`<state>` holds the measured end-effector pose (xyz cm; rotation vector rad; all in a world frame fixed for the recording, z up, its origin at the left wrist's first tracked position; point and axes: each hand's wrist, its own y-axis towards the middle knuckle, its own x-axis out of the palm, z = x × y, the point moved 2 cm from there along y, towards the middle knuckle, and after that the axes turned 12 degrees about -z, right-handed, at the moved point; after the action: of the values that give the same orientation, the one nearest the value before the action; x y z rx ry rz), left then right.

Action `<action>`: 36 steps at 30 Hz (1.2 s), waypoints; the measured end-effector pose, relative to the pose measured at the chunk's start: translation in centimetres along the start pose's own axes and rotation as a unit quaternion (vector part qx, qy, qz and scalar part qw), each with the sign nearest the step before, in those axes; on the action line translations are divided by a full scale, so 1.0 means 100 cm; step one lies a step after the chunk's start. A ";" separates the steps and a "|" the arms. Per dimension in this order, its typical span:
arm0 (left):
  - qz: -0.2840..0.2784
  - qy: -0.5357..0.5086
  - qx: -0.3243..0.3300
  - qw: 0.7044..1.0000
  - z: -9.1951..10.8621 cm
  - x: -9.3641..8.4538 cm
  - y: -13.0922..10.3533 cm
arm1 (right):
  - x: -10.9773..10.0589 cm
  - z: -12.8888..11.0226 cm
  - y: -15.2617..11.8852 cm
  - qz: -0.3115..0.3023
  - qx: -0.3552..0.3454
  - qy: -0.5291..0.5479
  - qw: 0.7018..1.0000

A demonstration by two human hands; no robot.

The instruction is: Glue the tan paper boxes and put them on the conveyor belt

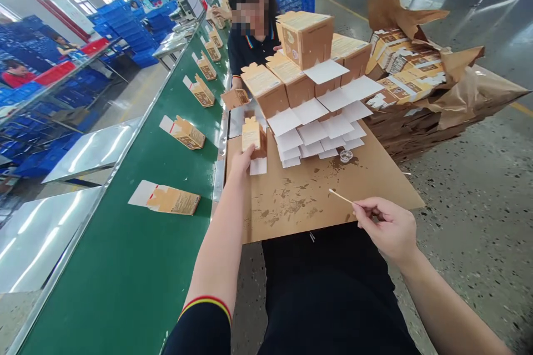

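My left hand (242, 162) is closed on the near end of a small tan-and-brown box (252, 136), whose white flap hangs toward me at the left edge of the cardboard sheet (300, 199). Between the fingertips of my right hand (387, 224) is a thin cotton swab (341, 196), its white tip pointing left above the stained part of the sheet. Stacked boxes (303, 44) with white flaps stand just beyond, and a small clear round dish (345, 156) sits at their near right corner.
A green conveyor belt (137, 266) on the left carries a row of similar boxes (183, 132). Across the sheet, a person (254, 39) sits behind the stack, a hand near another box (235, 99). Flat cartons in torn brown paper (466, 89) lie at right.
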<state>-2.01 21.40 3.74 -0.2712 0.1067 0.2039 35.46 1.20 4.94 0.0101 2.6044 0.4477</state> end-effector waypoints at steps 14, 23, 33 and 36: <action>-0.084 -0.154 0.068 0.982 -0.059 -0.016 -0.186 | -0.040 0.052 0.124 -0.134 0.073 -0.276 0.949; -0.071 -0.097 0.062 0.991 -0.064 0.007 -0.168 | -0.048 0.064 0.125 -0.109 0.013 -0.244 0.963; -0.045 -0.078 0.041 0.995 -0.060 0.018 -0.165 | 0.060 -0.004 0.016 -0.177 -0.033 -0.008 0.984; -0.046 -0.078 0.042 0.995 -0.058 0.017 -0.164 | 0.092 -0.010 0.004 -0.190 -0.072 -0.003 0.979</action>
<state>2.74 4.61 2.12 -0.1760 -0.0518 0.1277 26.91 2.11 1.59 -0.5236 2.4794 0.4916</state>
